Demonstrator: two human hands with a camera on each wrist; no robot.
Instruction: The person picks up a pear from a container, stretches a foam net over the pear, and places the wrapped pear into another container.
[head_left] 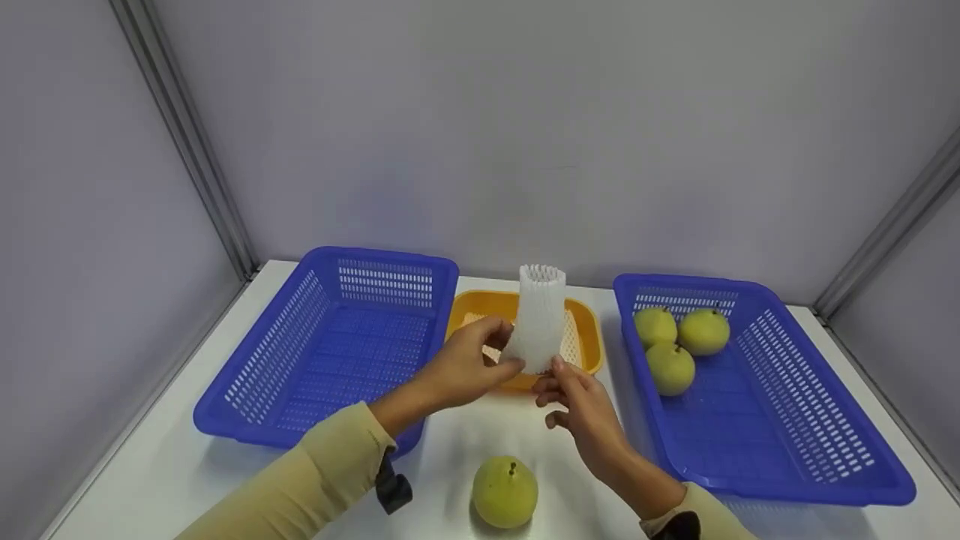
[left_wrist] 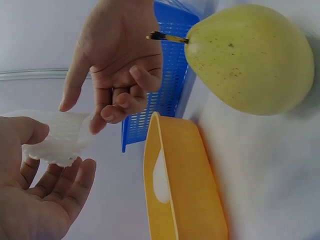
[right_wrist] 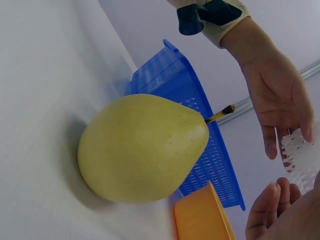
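Note:
A white foam net sleeve stands upright between my hands, above the small orange basket. My left hand pinches its lower left edge between thumb and fingers. At the lower right edge, my right hand holds it with the thumb and index finger, other fingers loosely bent. The left wrist view shows the sleeve spread between both hands. A yellow-green pear sits on the table nearer to me, below the hands, its stem up; the same pear looms large in the right wrist view.
The orange basket holds more white foam netting. To the left is a blue basket with nothing visible inside. The blue basket at right contains three pears. Grey walls enclose the white table.

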